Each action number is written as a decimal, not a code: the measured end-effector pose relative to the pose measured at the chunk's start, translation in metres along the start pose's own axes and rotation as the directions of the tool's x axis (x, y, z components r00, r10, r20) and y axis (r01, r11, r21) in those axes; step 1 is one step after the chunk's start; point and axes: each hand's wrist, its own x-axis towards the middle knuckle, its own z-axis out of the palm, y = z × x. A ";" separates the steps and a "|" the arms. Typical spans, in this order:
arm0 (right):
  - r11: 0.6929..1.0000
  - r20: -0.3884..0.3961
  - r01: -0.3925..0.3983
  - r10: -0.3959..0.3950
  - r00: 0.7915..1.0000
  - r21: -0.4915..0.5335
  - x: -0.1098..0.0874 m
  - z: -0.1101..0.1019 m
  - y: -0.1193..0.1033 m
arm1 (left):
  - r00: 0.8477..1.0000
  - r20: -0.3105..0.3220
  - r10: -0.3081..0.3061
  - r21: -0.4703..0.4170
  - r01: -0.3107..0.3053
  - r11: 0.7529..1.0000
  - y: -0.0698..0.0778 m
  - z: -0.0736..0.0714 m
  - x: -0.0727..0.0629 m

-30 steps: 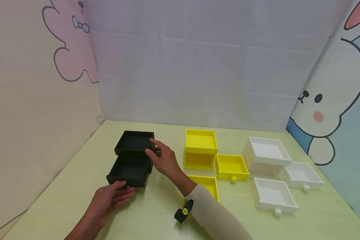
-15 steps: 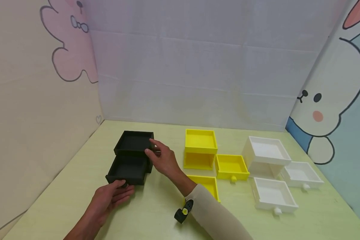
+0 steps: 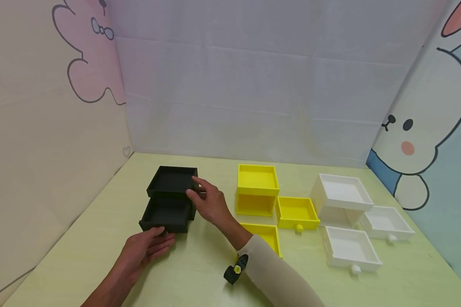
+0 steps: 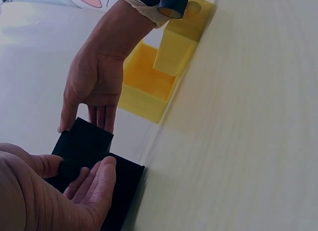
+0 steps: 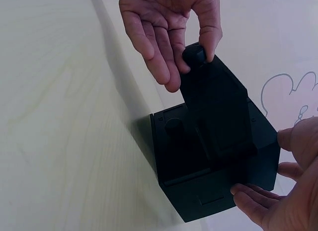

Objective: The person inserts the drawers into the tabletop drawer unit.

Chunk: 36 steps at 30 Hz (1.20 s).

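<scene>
A black two-drawer cabinet (image 3: 173,181) stands at the left of the table, with its upper drawer (image 3: 167,212) partly out at the front. My left hand (image 3: 144,251) pinches that drawer's round knob (image 5: 195,55) between thumb and fingers, the other fingers extended beneath. In the right wrist view, a lower drawer with its own knob (image 5: 174,125) sits inside the cabinet under the pulled-out one. My right hand (image 3: 211,204) holds the cabinet at its upper right side, thumb toward the front and fingers along the wall.
Mid-table stands a yellow cabinet (image 3: 257,183), with one yellow drawer (image 3: 297,212) beside it and another (image 3: 266,236) partly hidden behind the right forearm. Rightward is a white cabinet (image 3: 343,194) with two loose white drawers (image 3: 351,247) nearby. Fabric walls (image 3: 230,94) enclose the table.
The black upper drawer has slid a little farther into its cabinet, pushed by my left hand on the knob. My right hand stays at the cabinet's side.
</scene>
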 end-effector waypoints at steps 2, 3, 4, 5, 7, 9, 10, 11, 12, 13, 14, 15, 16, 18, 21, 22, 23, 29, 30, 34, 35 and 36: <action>1.000 0.001 -0.003 0.003 1.000 0.001 0.000 0.000 0.001 | 1.000 0.003 0.001 -0.001 -0.001 1.000 0.000 0.001 0.001; 1.000 0.002 -0.004 0.004 1.000 0.002 0.000 0.000 0.001 | 1.000 0.004 0.001 0.000 -0.001 1.000 0.000 0.001 0.001; 1.000 0.002 -0.005 0.005 1.000 0.001 0.001 0.000 0.001 | 1.000 0.006 0.001 0.002 -0.001 1.000 0.001 0.001 0.001; 1.000 0.002 -0.006 0.006 1.000 -0.002 0.001 0.000 0.000 | 1.000 0.008 0.002 0.001 -0.002 1.000 0.001 0.001 0.001; 1.000 0.001 -0.009 0.009 1.000 -0.002 0.001 0.000 0.000 | 1.000 0.010 0.003 -0.003 -0.003 1.000 0.002 0.001 0.001; 1.000 -0.001 -0.011 0.011 1.000 -0.002 0.001 0.000 0.000 | 1.000 0.009 0.003 -0.006 -0.003 1.000 0.002 0.002 0.002; 1.000 -0.002 -0.012 0.012 1.000 -0.005 0.001 0.000 0.000 | 1.000 0.012 0.006 -0.007 -0.005 1.000 0.002 0.002 0.002; 1.000 -0.002 -0.013 0.013 1.000 -0.005 0.002 0.000 0.000 | 1.000 0.016 0.006 -0.007 -0.006 1.000 0.002 0.002 0.002; 1.000 -0.003 -0.014 0.014 1.000 -0.004 0.002 0.000 0.000 | 1.000 0.013 0.006 -0.008 -0.005 1.000 0.002 0.002 0.002; 1.000 -0.004 -0.014 0.014 1.000 -0.004 0.002 0.000 0.000 | 1.000 0.017 0.007 -0.006 -0.007 1.000 0.001 0.002 0.002; 1.000 -0.004 -0.015 0.015 1.000 -0.005 0.002 0.000 0.000 | 1.000 0.017 0.007 -0.005 -0.007 1.000 0.001 0.002 0.002; 1.000 -0.004 -0.016 0.016 1.000 -0.005 0.002 0.000 -0.001 | 1.000 0.019 0.007 -0.005 -0.006 1.000 0.001 0.003 0.003; 1.000 -0.003 -0.017 0.017 1.000 -0.004 0.002 0.000 -0.001 | 1.000 0.020 0.007 -0.005 -0.007 1.000 0.001 0.003 0.003; 1.000 -0.001 -0.020 0.020 1.000 -0.003 0.002 0.000 -0.001 | 1.000 0.015 0.003 -0.010 -0.003 1.000 0.001 0.003 0.004; 1.000 0.005 -0.024 0.024 1.000 -0.002 0.001 0.000 0.000 | 1.000 0.019 0.003 -0.014 -0.003 1.000 0.000 0.002 0.004; 1.000 0.006 -0.024 0.024 1.000 -0.003 0.001 0.000 -0.001 | 1.000 0.020 0.005 -0.016 -0.004 1.000 0.000 0.002 0.004; 1.000 0.007 -0.023 0.023 1.000 -0.004 0.000 0.000 -0.001 | 1.000 0.021 0.005 -0.017 -0.005 1.000 0.000 0.002 0.004; 1.000 0.003 -0.017 0.017 1.000 -0.005 0.001 0.000 0.000 | 1.000 0.021 0.007 -0.007 -0.007 1.000 0.001 0.003 0.005; 1.000 0.002 -0.018 0.018 1.000 -0.005 0.001 0.000 0.000 | 1.000 0.021 0.008 -0.004 -0.007 1.000 0.001 0.003 0.006; 1.000 0.000 -0.018 0.018 1.000 -0.006 0.001 0.001 0.001 | 1.000 0.015 0.008 0.005 -0.008 1.000 0.000 0.002 0.007; 1.000 0.001 -0.019 0.019 1.000 -0.005 0.001 0.001 0.001 | 1.000 0.013 0.009 0.007 -0.009 1.000 0.000 0.002 0.007; 1.000 0.002 -0.019 0.019 1.000 -0.006 0.001 0.001 0.001 | 1.000 0.012 0.010 0.008 -0.011 1.000 0.000 0.002 0.007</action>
